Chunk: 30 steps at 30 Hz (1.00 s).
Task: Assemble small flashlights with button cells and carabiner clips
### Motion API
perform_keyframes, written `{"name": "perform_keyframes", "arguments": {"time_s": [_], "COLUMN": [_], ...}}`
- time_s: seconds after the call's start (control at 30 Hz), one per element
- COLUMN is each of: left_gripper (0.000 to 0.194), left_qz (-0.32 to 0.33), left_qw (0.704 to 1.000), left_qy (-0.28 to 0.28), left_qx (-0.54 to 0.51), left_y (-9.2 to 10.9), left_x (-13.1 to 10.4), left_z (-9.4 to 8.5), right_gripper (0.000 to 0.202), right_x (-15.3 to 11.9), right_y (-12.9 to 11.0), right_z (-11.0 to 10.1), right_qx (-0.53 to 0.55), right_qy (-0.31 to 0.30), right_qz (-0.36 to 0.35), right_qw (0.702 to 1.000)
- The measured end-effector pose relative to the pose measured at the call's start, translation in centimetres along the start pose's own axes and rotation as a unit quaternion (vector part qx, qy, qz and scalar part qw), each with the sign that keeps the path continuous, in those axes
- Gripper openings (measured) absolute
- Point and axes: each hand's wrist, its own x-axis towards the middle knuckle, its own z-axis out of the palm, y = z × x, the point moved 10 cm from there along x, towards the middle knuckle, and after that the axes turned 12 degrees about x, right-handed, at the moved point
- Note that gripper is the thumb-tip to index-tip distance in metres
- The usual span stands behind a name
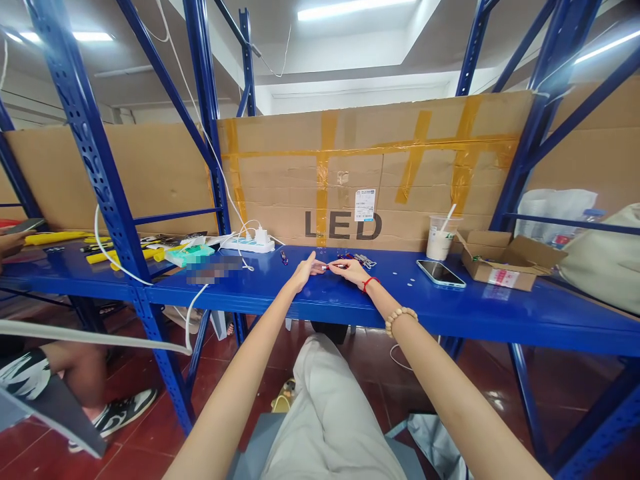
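My right hand [351, 271] is over the blue tabletop, its fingers pinched on a small, thin, dark reddish piece [332, 267] with a pale end. Too little of that piece shows to name its kind. Facing it from the left, my left hand [305, 271] has its thumb raised and its fingers stretched towards the piece's left end; whether they touch it I cannot tell. Just behind my right hand lies a small heap of shiny metal pieces [364, 261], with dark reddish bits beside it. A single small dark, shiny piece [284, 257] lies left of my left hand.
A power strip [247, 245] with cables stands back left. To the right are a phone [441, 273], a cup with a straw [440, 245] and an open cardboard box [507, 263]. Blue posts [117, 167] frame the table [400, 310]; cardboard [280, 180] closes its back. Another person sits at left.
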Motion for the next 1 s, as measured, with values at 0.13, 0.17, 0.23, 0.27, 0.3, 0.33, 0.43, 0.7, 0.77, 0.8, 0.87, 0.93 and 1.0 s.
{"name": "perform_keyframes", "arguments": {"time_s": [0.13, 0.17, 0.23, 0.27, 0.3, 0.33, 0.43, 0.7, 0.77, 0.8, 0.87, 0.93, 1.0], "left_gripper": [0.067, 0.067, 0.068, 0.068, 0.067, 0.067, 0.067, 0.067, 0.067, 0.067, 0.068, 0.068, 0.068], "left_qz": [-0.005, -0.006, -0.006, -0.006, -0.006, -0.007, -0.007, -0.013, -0.015, -0.016, -0.017, -0.018, -0.018], "left_qw": [1.0, 1.0, 1.0, 1.0, 1.0, 1.0, 1.0, 1.0, 1.0, 1.0, 1.0, 0.999, 1.0], "left_qy": [0.001, 0.002, 0.003, 0.003, 0.002, 0.002, 0.001, 0.006, 0.009, 0.01, 0.012, 0.012, 0.011], "left_qx": [-0.007, -0.009, -0.012, -0.013, -0.014, -0.015, -0.018, -0.024, -0.024, -0.024, -0.024, -0.023, -0.023], "left_y": [-0.21, -0.25, -0.32, -0.35, -0.38, -0.41, -0.43, -0.52, -0.55, -0.55, -0.54, -0.53, -0.53], "left_x": [0.16, 0.19, 0.24, 0.25, 0.25, 0.25, 0.24, 0.19, 0.16, 0.15, 0.13, 0.12, 0.12], "left_z": [-0.22, -0.29, -0.41, -0.44, -0.46, -0.46, -0.4, -0.4, -0.47, -0.5, -0.54, -0.55, -0.52], "right_gripper": [0.04, 0.04, 0.041, 0.04, 0.04, 0.039, 0.037, 0.059, 0.064, 0.065, 0.065, 0.064, 0.062], "right_x": [-0.09, -0.1, -0.1, -0.09, -0.07, -0.05, 0.02, -0.05, -0.09, -0.11, -0.15, -0.2, -0.23], "right_y": [-0.1, -0.1, -0.1, -0.07, -0.04, 0.01, 0.17, 0.42, 0.37, 0.34, 0.26, 0.21, 0.2], "right_z": [-0.15, -0.17, -0.2, -0.22, -0.23, -0.25, -0.3, -0.35, -0.25, -0.21, -0.17, -0.18, -0.19], "right_qx": [-0.008, -0.011, -0.015, -0.017, -0.018, -0.018, -0.019, -0.018, -0.018, -0.019, -0.023, -0.028, -0.032], "right_qy": [0.008, 0.009, 0.011, 0.012, 0.013, 0.013, 0.013, 0.015, 0.014, 0.013, 0.013, 0.012, 0.01], "right_qz": [0.004, 0.005, 0.007, 0.007, 0.008, 0.007, 0.006, 0.024, 0.026, 0.026, 0.023, 0.021, 0.019], "right_qw": [1.0, 1.0, 1.0, 1.0, 1.0, 1.0, 1.0, 0.999, 0.999, 0.999, 0.999, 0.999, 0.999]}}
